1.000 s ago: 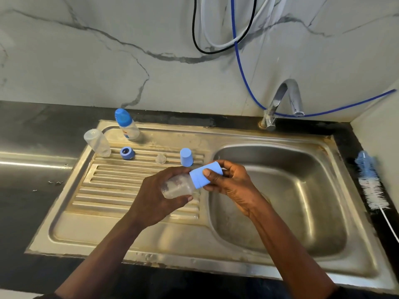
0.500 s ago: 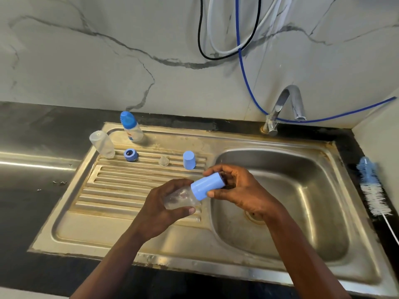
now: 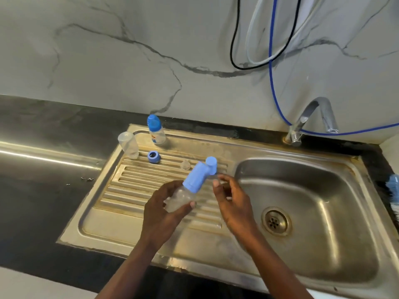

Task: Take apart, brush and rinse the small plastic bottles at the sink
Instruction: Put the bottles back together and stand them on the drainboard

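Centre frame, the left grip point(image 3: 164, 210) clasps a clear bottle point(image 3: 181, 198), blue cap point(image 3: 196, 178) on, above the ribbed steel drainer point(image 3: 133, 184). The right grip point(image 3: 233, 201) is beside it, fingers loose and empty. Upper left stand a ring point(image 3: 153, 156) and a capped bottle point(image 3: 155, 131).

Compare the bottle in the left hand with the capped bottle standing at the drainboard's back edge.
The held bottle is tilted, gripped by the left hand; the back bottle stands upright, untouched. The held bottle's body looks plain; the back bottle shows a printed mark. Both have clear bodies and blue caps on.
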